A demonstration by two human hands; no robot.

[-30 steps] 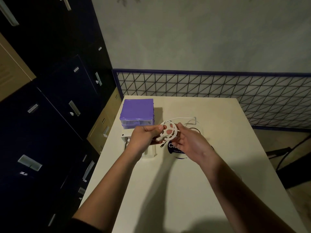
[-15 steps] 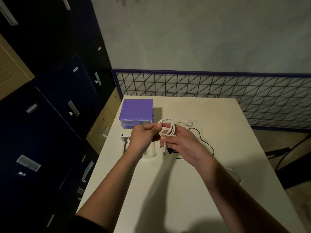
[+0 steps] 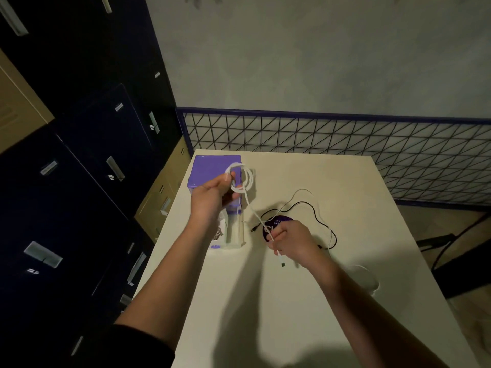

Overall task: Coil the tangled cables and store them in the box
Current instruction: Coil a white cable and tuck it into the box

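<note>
— So, where was the white cable (image 3: pixel 245 181) at that moment?

— Up in the air, mostly. The left hand (image 3: pixel 212 197) had its fingers curled round a bundle of loops, held above the purple box (image 3: pixel 210 168) at the table's (image 3: pixel 292 301) far left corner. From the coil a single strand ran down and to the right, drawn straight.

— And the other end?

— The right hand (image 3: pixel 291 241) pinched that strand near its tip, fingers bent tight around it, with the small plug (image 3: pixel 283 264) poking out below the fist. That hand sat lower and nearer the camera, well apart from the left one.

— What lay under it?

— A dark round disc (image 3: pixel 276 224) with pale lettering, half hidden by the knuckles. A black cable (image 3: pixel 316 216) snaked loose over the tabletop around it, and a thinner pale lead (image 3: pixel 300 193) curved off beside it.

— Anything by the box?

— A clear open tray (image 3: pixel 233 235) sat just in front of it, beneath the left wrist; what it held was too dim to tell. Dark filing cabinets (image 3: pixel 87 168) stood to the left, a wire grid panel (image 3: pixel 332 160) behind the table.
</note>
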